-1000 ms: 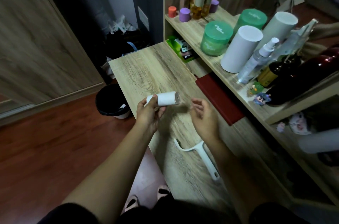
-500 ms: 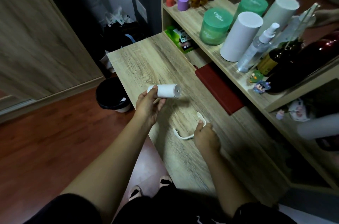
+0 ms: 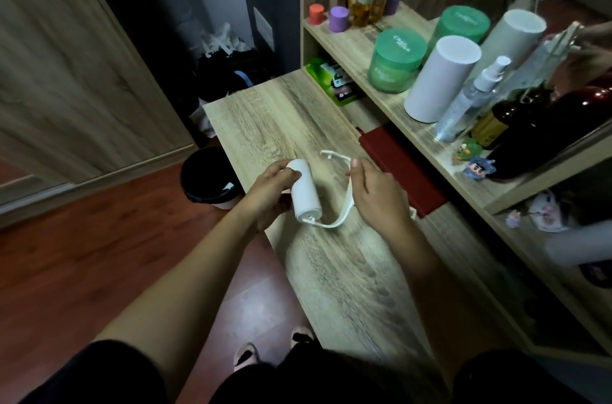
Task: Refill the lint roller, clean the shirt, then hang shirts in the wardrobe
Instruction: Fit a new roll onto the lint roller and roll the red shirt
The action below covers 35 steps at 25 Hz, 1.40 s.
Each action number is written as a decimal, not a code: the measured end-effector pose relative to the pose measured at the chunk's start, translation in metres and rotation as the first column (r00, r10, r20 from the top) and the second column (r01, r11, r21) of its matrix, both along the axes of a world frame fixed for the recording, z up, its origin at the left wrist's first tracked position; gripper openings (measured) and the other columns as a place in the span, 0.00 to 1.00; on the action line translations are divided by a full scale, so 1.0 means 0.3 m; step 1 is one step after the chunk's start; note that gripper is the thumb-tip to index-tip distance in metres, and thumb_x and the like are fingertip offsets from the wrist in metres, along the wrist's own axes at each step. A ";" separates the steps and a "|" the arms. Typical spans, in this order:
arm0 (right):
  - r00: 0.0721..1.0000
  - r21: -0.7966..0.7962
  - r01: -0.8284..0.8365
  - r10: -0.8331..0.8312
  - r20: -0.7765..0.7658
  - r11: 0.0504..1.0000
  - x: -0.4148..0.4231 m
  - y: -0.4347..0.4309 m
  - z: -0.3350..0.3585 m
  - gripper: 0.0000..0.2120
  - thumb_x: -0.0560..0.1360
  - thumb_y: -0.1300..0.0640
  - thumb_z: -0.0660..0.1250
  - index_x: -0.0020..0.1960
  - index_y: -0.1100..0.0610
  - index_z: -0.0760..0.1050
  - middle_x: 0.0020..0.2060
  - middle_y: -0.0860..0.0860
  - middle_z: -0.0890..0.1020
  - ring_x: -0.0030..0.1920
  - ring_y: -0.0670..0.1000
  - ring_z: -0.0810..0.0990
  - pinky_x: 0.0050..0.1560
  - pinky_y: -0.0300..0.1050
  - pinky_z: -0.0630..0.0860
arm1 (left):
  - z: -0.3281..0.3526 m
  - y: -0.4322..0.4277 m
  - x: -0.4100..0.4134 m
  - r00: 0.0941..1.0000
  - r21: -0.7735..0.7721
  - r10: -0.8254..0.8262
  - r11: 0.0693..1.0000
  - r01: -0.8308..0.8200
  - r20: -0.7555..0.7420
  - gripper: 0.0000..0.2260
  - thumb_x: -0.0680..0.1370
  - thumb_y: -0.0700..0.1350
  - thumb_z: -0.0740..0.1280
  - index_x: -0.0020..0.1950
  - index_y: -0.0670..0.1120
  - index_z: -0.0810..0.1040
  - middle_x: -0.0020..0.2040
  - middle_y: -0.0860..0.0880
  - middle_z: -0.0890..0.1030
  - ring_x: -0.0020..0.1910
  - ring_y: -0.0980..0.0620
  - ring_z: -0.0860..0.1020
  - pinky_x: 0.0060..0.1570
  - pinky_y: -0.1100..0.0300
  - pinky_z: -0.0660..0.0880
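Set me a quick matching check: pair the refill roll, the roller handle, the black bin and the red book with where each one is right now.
Things:
1. refill roll
2. roller handle
3. black bin
4. red book

Places:
A. on the floor beside the desk
B. held in the left hand
C. lying on the desk, beside the shelf
D. held in the right hand

Pairs: 1-B, 2-D, 3-A, 4-C
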State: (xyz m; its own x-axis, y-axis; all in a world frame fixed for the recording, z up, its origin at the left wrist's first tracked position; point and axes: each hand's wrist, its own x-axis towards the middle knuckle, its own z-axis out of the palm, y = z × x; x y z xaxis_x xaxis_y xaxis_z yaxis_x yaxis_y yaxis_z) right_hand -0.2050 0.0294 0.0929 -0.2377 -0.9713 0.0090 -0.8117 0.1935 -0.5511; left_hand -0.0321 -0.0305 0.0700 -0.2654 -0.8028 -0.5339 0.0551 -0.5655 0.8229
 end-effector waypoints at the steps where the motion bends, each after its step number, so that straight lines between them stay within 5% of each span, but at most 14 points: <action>1: 1.000 0.010 -0.014 0.014 -0.012 1.000 0.000 -0.007 0.003 0.20 0.80 0.46 0.46 0.52 0.54 0.73 0.33 0.53 0.79 0.36 0.57 0.77 0.37 0.47 0.70 | 0.004 0.004 -0.002 1.000 -0.011 -0.020 1.000 0.020 -0.001 0.09 0.77 0.40 0.61 0.55 0.49 0.74 0.44 0.47 0.76 0.39 0.50 0.75 0.39 0.59 0.75; 10: 0.999 0.062 -0.051 0.051 0.003 0.997 0.020 -0.029 -0.013 0.20 0.80 0.45 0.45 0.51 0.52 0.73 0.41 0.53 0.83 0.43 0.57 0.80 0.42 0.49 0.72 | 0.006 0.022 -0.006 1.000 -0.017 -0.030 0.999 0.030 -0.005 0.09 0.77 0.40 0.62 0.56 0.48 0.72 0.46 0.46 0.76 0.40 0.48 0.75 0.41 0.57 0.75; 17: 1.000 0.094 -0.020 0.019 0.013 0.995 0.032 -0.040 -0.013 0.19 0.80 0.46 0.45 0.51 0.53 0.72 0.41 0.54 0.83 0.44 0.58 0.79 0.41 0.48 0.70 | 0.004 0.045 -0.028 0.995 0.057 -0.002 0.998 0.008 -0.103 0.11 0.76 0.43 0.62 0.56 0.55 0.71 0.55 0.41 0.76 0.51 0.42 0.76 0.58 0.42 0.73; 20: 1.000 0.083 -0.014 0.012 0.016 0.996 0.045 -0.039 0.001 0.18 0.80 0.47 0.46 0.49 0.55 0.72 0.39 0.56 0.81 0.42 0.60 0.78 0.39 0.48 0.67 | 0.030 0.068 -0.054 0.989 0.092 0.009 0.996 0.005 -0.146 0.17 0.76 0.44 0.61 0.63 0.55 0.64 0.49 0.41 0.76 0.40 0.42 0.78 0.46 0.45 0.77; 24: 1.000 0.067 -0.007 0.006 0.007 0.998 0.082 -0.045 0.021 0.19 0.81 0.48 0.46 0.54 0.56 0.72 0.43 0.58 0.82 0.46 0.60 0.78 0.41 0.49 0.67 | 0.051 0.078 -0.096 0.995 0.000 0.099 0.995 -0.099 0.024 0.23 0.74 0.43 0.66 0.66 0.55 0.61 0.42 0.44 0.76 0.28 0.49 0.75 0.28 0.59 0.74; 28: 1.000 0.083 0.025 -0.026 0.013 0.996 0.098 -0.052 0.025 0.20 0.81 0.48 0.45 0.57 0.57 0.72 0.48 0.59 0.81 0.50 0.61 0.78 0.45 0.51 0.69 | 0.065 0.097 -0.101 0.989 -0.071 0.132 0.989 -0.127 0.074 0.25 0.71 0.32 0.64 0.62 0.53 0.63 0.37 0.45 0.76 0.24 0.51 0.74 0.25 0.61 0.72; 35: 0.997 0.107 0.036 -0.043 0.059 0.994 0.110 -0.076 0.049 0.21 0.80 0.47 0.44 0.55 0.56 0.72 0.51 0.58 0.81 0.52 0.61 0.77 0.49 0.53 0.70 | 0.101 0.078 -0.078 0.992 -0.109 0.091 0.991 -0.081 0.092 0.30 0.64 0.33 0.64 0.63 0.53 0.63 0.33 0.44 0.74 0.23 0.48 0.72 0.27 0.58 0.72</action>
State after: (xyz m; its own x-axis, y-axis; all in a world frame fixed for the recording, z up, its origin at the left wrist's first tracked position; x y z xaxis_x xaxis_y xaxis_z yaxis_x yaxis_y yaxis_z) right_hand -0.1718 0.0064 0.1076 -0.2726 -0.9559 -0.1094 -0.7675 0.2847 -0.5743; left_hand -0.0554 -0.0072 0.1002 -0.1445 -0.8731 -0.4657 0.0174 -0.4728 0.8810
